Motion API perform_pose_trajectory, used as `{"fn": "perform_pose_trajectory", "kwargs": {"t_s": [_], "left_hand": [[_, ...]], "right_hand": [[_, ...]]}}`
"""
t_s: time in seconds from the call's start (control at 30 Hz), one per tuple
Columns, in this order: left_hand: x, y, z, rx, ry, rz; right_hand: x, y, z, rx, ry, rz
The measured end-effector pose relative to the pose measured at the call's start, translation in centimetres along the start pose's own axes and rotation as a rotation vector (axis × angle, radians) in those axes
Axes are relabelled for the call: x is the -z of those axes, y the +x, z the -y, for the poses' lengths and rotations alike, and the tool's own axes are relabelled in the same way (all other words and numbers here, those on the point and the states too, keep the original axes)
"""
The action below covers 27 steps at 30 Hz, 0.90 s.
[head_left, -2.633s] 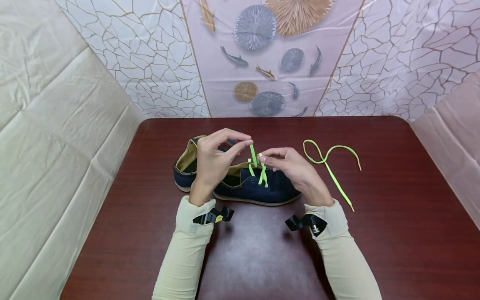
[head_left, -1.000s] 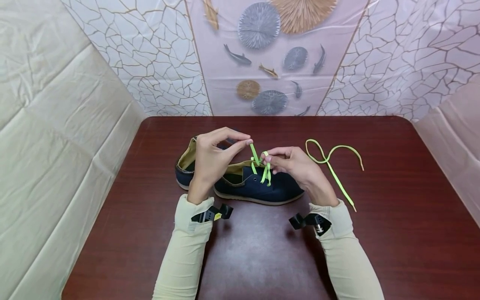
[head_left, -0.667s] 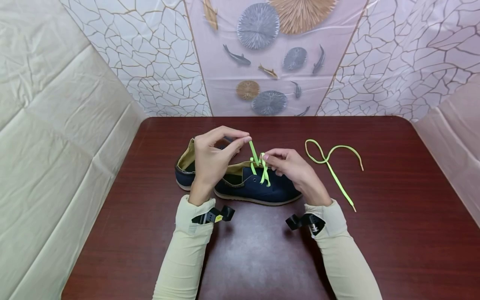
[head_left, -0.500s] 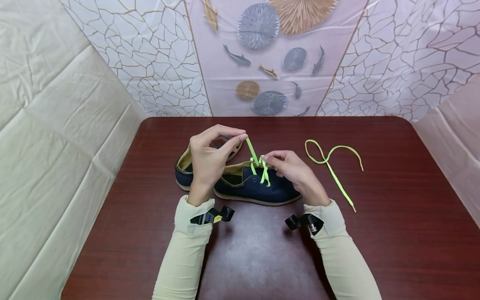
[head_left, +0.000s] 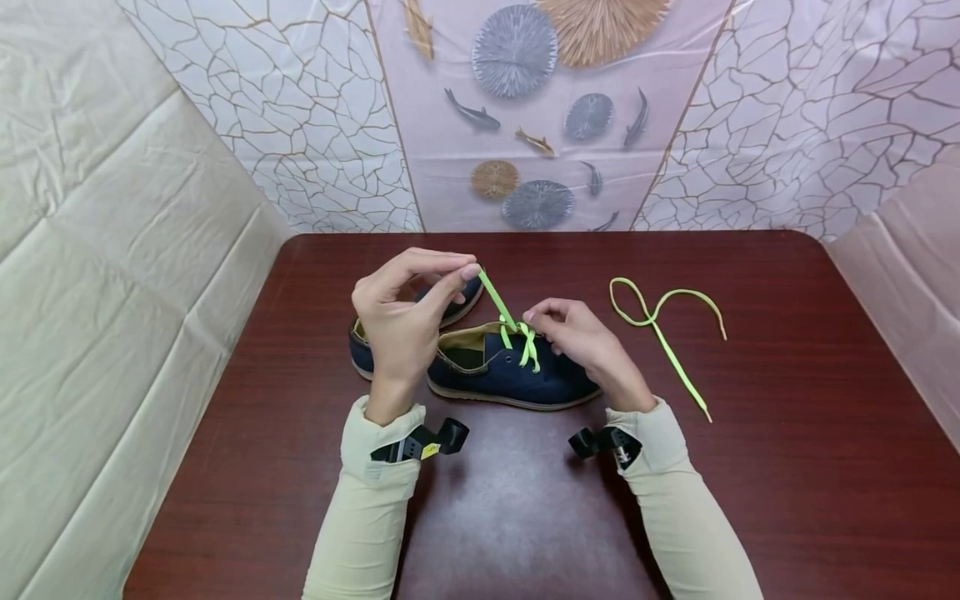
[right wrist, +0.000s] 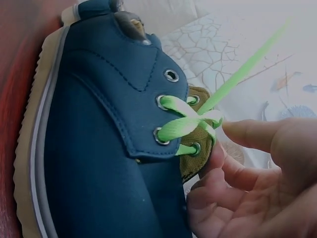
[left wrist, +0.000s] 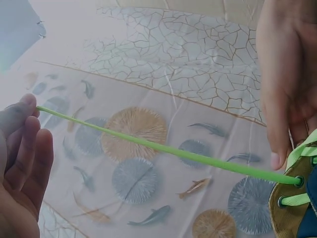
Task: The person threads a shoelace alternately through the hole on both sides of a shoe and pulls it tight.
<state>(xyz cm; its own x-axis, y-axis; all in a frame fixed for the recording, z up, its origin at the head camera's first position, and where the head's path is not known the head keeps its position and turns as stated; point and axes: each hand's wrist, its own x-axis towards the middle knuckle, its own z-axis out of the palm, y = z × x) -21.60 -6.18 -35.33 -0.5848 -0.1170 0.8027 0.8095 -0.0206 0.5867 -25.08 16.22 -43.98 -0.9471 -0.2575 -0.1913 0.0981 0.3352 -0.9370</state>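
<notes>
Red-brown table (head_left: 502, 533) bears loose lace (head_left: 679, 367); left fingers (head_left: 429, 262) pinch taut lace (head_left: 497, 298) before rear shoe (head_left: 362, 357); right fingers (head_left: 552, 306): grip unclear.

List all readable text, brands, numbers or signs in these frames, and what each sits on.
None readable.
Yellow label on the black left wrist device: marks too small to read.
Black right wrist device: pale marks, too small to tell if lettering.
Front shoe, lime lace: no lettering visible.
</notes>
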Motion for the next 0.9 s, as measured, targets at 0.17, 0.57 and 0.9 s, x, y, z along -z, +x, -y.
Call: {"fn": "perform_pose_trajectory", "kwargs": {"t_s": [0.17, 0.57, 0.9], "left_hand": [[-0.2, 0.0, -0.1, 0.0, -0.015, -0.015], [-0.4, 0.1, -0.8, -0.098, -0.038, -0.144], [-0.3, 0.0, -0.8, 0.001, -0.012, -0.02]], "right_hand": [[-0.2, 0.0, 0.1, 0.001, 0.0, 0.022], [-0.2, 0.2, -0.2, -0.018, 0.034, 0.009], [0.1, -0.2, 0.0, -0.014, -0.018, 0.015]]}}
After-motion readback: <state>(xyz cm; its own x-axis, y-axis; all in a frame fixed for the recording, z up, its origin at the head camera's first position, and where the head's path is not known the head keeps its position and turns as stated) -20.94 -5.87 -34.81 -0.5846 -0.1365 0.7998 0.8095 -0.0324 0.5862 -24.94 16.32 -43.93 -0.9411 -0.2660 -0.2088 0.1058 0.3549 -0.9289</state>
